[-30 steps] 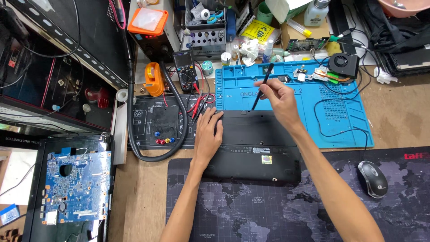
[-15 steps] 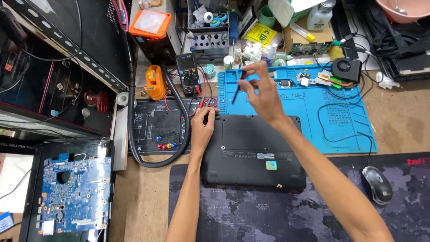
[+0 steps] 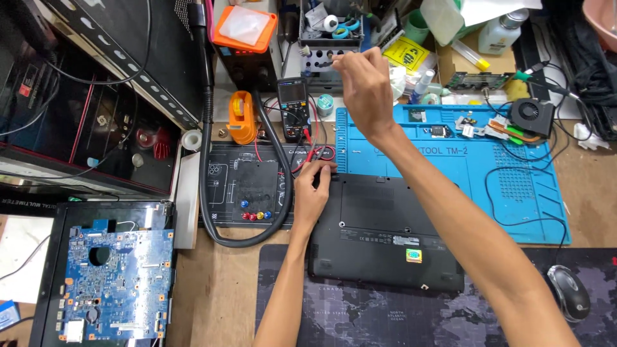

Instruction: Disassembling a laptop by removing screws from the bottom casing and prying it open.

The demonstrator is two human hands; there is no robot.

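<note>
The right hand [image 3: 365, 87] is lifted up toward the tool rack [image 3: 328, 54] at the back, its fingers [image 3: 344, 61] pinched together on something thin and dark (too small to tell whether it's a screwdriver or a bit). The left hand [image 3: 313, 196] rests with fingers spread flat on the top left corner of the black laptop [image 3: 385, 234], which lies bottom-up, half on the blue mat [image 3: 514, 193].

From where I stand, the risk is clutter: the reaching forearm passes over the multimeter [image 3: 293, 106] and its red leads [image 3: 308, 154], and a snag could drag them. A slack pinch could drop the piece among the small parts.
</note>
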